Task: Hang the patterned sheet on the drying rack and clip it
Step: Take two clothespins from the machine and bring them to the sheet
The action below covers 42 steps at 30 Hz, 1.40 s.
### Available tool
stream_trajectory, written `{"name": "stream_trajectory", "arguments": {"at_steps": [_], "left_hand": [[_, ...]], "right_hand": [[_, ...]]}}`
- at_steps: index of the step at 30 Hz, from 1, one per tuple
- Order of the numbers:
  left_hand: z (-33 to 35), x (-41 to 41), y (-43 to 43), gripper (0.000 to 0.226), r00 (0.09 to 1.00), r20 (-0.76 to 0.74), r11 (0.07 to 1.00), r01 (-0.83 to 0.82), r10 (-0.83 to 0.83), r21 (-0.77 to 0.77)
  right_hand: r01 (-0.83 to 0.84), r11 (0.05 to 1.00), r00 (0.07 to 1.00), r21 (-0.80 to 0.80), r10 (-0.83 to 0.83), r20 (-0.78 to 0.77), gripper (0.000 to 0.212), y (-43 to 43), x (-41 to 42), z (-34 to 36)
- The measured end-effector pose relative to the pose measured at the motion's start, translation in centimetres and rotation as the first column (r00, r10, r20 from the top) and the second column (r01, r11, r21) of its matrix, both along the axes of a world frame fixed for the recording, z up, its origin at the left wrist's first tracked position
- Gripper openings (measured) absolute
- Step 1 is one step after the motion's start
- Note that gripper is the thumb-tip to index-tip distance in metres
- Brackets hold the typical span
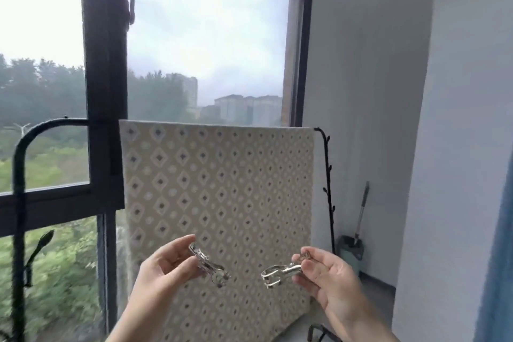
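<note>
Since it is draped already, sheet [219, 189]: hung over rack [327, 164] top bar, unclipped.
L hand [163, 266]: clip [209, 265] pinched in fingers (prob. readied for top edge).
R hand [330, 275]: 2nd clip [280, 272] pinched likewise.

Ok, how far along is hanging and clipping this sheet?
Done: the patterned sheet hangs over the top bar of the drying rack. In hand: the left hand holds one metal clip, the right hand a second clip, both below the bar. Left: no clip shows on the sheet's top edge, so both need fastening.
</note>
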<state>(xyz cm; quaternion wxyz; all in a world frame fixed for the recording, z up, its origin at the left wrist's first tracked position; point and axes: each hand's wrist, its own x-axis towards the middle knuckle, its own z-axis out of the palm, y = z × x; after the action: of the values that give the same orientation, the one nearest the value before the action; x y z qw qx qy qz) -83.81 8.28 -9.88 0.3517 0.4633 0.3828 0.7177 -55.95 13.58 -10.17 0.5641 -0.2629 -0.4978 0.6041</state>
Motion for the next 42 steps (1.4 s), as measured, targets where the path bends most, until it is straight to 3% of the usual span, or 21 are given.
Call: {"name": "stream_trajectory", "arguments": {"at_steps": [2,5,8,10,11,14,20,26,31,38,40,42], "left_hand": [[1.8,1.2,1.4,0.066,1.0,-0.018,0.999,0.021,-0.02,0.031],[4.2,1.9,3.3,0.081,1.0,-0.028,0.997,0.009,-0.006,0.082],[6.4,2.4,5.4,0.042,0.999,-0.048,0.993,0.023,-0.017,0.114],[7.3,2.3,6.9,0.032,0.996,-0.09,0.989,-0.001,0.015,0.151],[7.8,2.2,7.7,0.035,0.995,-0.099,0.985,-0.002,0.019,0.173],[9.4,0.9,9.9,0.075,0.992,-0.112,0.975,-0.035,0.061,0.22],[13.0,-3.5,15.4,0.034,0.952,-0.186,0.942,-0.188,0.245,0.28],[16.2,-6.0,19.9,0.063,0.925,-0.211,0.922,-0.246,0.315,0.298],[17.3,-7.3,22.9,0.066,0.896,-0.218,0.898,-0.312,0.386,0.31],[19.4,-10.0,25.0,0.093,0.839,-0.169,0.83,-0.445,0.518,0.335],[19.9,-10.9,24.9,0.089,0.804,-0.157,0.792,-0.495,0.573,0.358],[20.2,-12.0,24.5,0.089,0.768,-0.144,0.751,-0.538,0.624,0.382]], "right_hand": [[0.026,0.998,1.0,0.049,-0.027,0.006,0.116,1.0,1.6,1.9],[0.027,0.995,0.999,0.1,-0.029,0.015,0.118,2.6,3.0,4.3],[0.032,0.988,0.999,0.151,-0.037,0.029,0.119,4.8,3.7,6.8],[0.028,0.98,0.998,0.199,-0.04,0.054,0.117,6.7,3.7,8.3],[0.02,0.974,0.997,0.224,-0.036,0.07,0.115,7.7,3.4,9.0],[-0.021,0.957,0.991,0.291,-0.019,0.135,0.109,11.3,1.9,11.1],[-0.123,0.942,0.986,0.313,0.081,0.144,0.101,20.1,-4.2,14.8],[-0.193,0.922,0.981,0.335,0.175,0.086,0.098,28.1,-8.4,17.1],[-0.273,0.882,0.962,0.384,0.254,0.1,0.092,33.5,-11.7,18.1],[-0.382,0.796,0.922,0.469,0.36,0.14,0.089,39.9,-17.3,20.5],[-0.421,0.749,0.905,0.511,0.386,0.18,0.075,40.6,-18.9,21.8],[-0.447,0.697,0.893,0.56,0.389,0.228,0.045,40.8,-20.8,23.3]]}}
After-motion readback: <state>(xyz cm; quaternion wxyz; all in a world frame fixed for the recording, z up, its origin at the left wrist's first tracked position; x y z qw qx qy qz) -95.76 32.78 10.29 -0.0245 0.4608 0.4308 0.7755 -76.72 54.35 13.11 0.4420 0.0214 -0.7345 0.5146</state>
